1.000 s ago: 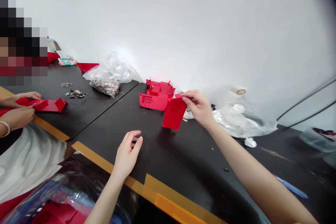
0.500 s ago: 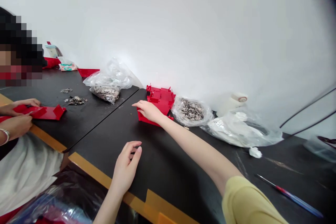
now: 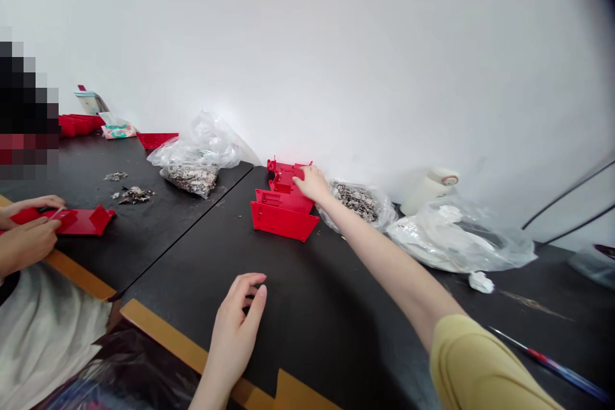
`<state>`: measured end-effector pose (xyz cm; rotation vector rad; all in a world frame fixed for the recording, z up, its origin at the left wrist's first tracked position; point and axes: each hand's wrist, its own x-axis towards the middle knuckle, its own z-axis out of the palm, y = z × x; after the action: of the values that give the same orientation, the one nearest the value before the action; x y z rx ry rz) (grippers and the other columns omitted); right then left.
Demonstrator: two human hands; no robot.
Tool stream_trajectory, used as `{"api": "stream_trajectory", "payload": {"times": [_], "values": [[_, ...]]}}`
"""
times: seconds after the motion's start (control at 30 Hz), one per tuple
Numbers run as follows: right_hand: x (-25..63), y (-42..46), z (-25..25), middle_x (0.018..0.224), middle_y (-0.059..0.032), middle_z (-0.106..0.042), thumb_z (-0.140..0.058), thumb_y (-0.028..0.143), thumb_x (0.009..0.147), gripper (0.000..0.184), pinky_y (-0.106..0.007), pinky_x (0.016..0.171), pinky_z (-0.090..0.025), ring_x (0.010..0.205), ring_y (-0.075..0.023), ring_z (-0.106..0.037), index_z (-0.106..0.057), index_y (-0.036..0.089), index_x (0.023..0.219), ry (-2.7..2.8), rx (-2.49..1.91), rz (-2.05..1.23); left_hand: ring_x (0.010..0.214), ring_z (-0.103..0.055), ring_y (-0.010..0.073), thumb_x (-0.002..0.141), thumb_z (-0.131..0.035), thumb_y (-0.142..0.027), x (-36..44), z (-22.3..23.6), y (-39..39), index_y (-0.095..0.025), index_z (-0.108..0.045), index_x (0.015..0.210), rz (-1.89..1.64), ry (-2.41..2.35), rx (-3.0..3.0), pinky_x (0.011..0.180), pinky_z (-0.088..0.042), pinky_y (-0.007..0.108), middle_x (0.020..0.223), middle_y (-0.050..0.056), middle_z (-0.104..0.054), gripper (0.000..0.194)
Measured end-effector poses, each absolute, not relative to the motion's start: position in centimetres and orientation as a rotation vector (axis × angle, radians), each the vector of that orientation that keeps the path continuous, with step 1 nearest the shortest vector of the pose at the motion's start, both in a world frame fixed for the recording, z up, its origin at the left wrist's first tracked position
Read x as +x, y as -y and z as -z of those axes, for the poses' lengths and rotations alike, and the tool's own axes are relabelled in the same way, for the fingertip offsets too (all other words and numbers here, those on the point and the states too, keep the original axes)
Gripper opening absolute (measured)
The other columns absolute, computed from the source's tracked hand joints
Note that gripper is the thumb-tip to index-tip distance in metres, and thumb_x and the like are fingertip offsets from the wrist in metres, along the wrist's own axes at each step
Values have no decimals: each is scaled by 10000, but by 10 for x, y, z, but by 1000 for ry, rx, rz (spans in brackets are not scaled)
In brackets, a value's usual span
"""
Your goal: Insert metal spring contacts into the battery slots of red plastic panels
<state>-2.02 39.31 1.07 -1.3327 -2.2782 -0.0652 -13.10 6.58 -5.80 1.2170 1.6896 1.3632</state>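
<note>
My right hand reaches across to the far side of a red plastic housing with an upright front panel. Its fingers are a little apart over the housing's right rear edge; whether they touch it I cannot make out. More red plastic parts lie directly behind. To the right of that hand is a clear bag of small metal pieces, partly behind my forearm. My left hand hovers near the table's front edge, fingers loosely bent and thumb apart, with nothing in it.
At the left, a co-worker's hands work on another red part. Beyond lie loose metal pieces and a bag of them. A plastic bag with white contents and a red-and-blue screwdriver lie at right.
My right hand has moved right and back from the red housing's front panel, which now shows fully. My left hand stays nearly in place above the table.
</note>
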Motion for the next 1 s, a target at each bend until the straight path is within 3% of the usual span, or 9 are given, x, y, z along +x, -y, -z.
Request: {"api": "stream_trajectory", "payload": {"times": [0.23,0.53,0.73,1.0], "values": [[7,-452,-8,1317,-109,-573,-618,385,944,398,-502,1009,-487,1191,-256,-570,-581,163,1272,2397,-1475,142,981,-623,212,917,-482,-550,-130,59,-66,-228,-652,1072,-1344,-1684,1219,870,-489,343,1164,74,-626,396],[0,-468,2,1244,-97,-609,-618,377,945,339,-470,973,-509,1128,-233,-598,-613,151,1198,2327,-1397,123,934,-622,204,916,-492,-541,-130,57,-64,-231,-654,1040,-1337,-1722,1204,853,-492,331,1134,67,-638,371],[16,-471,-25,1072,-65,-655,-585,399,964,289,-403,888,-535,973,-183,-634,-637,141,1084,2071,-1198,0,943,-633,211,918,-492,-542,-130,57,-64,-233,-659,1051,-1334,-1713,1223,861,-496,332,1119,69,-655,376],[23,-481,-63,1096,-70,-650,-571,408,969,309,-433,942,-506,1022,-198,-625,-624,139,1111,1875,-996,-190,913,-647,206,908,-518,-533,-130,56,-65,-233,-680,1021,-1351,-1744,1246,846,-517,326,1111,69,-669,359]]}}
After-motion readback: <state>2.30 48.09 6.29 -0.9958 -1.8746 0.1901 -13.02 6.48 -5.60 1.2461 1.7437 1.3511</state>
